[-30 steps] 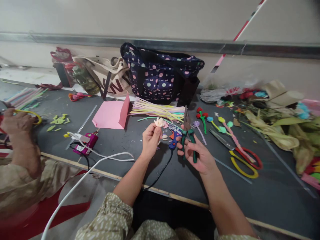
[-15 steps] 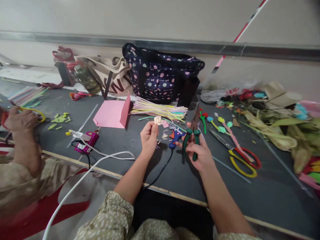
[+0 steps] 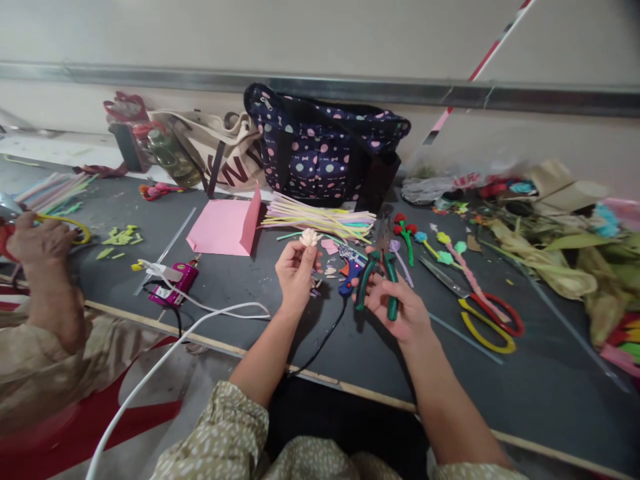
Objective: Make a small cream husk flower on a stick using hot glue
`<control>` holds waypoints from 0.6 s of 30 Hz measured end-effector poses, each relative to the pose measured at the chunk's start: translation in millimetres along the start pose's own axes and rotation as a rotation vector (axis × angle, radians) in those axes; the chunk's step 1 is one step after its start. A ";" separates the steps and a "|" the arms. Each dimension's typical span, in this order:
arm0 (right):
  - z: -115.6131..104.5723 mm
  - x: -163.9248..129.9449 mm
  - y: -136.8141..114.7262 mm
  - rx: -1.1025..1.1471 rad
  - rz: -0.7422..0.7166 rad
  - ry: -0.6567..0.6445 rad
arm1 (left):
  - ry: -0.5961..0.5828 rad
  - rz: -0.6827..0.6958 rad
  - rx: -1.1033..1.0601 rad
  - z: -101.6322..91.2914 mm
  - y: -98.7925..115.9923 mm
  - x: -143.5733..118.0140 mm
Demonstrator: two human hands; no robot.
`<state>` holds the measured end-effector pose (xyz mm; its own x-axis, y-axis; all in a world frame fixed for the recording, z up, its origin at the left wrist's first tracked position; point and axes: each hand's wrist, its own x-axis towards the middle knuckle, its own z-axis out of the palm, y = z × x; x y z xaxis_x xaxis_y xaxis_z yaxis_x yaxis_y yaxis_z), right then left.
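Between the thumb and fingers of my left hand (image 3: pixel 296 275) is a small cream-coloured flower (image 3: pixel 310 238), its petals facing up. My right hand (image 3: pixel 397 303) holds pliers with green handles (image 3: pixel 393 290); the handles are spread and the dark jaws point away from me. A blue hot glue gun (image 3: pixel 351 275) lies on the table between my hands, partly hidden by the pliers. Small pale scraps (image 3: pixel 330 272) are scattered next to it. Beyond my hands lies a bundle of pastel pipe cleaners (image 3: pixel 315 219).
Scissors with red and yellow handles (image 3: pixel 480 310) lie to the right, near a pile of dried husks (image 3: pixel 555 260). A pink paper sheet (image 3: pixel 223 227) and a magenta power strip (image 3: pixel 175 283) are left. A patterned bag (image 3: pixel 320 150) stands behind. A co-worker's hand (image 3: pixel 40 240) is far left.
The pliers have come down and their handles have spread wider. My left hand has shifted slightly left, and the flower now shows its petals more fully.
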<state>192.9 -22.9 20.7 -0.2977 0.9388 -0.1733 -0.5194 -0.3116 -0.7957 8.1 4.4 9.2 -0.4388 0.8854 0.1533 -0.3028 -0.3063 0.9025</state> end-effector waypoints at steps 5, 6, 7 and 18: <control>0.7 -1.0 8.9 -0.203 -0.147 0.088 | 0.024 0.043 -0.042 -1.2 -2.3 0.7; 1.4 -1.4 11.4 -0.236 -0.163 0.091 | 0.020 0.063 -0.048 -1.6 -2.8 0.8; 2.4 -1.7 13.7 -0.259 -0.166 0.089 | 0.017 0.081 -0.051 -1.9 -3.2 0.9; 4.4 -11.7 2.6 -0.048 0.123 -0.170 | -0.005 0.120 -0.067 -1.8 -7.2 1.3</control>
<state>191.4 -35.4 23.1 -0.4893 0.8546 -0.1738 -0.4332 -0.4112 -0.8020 8.2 7.2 2.2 -0.4716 0.8423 0.2609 -0.3039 -0.4330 0.8486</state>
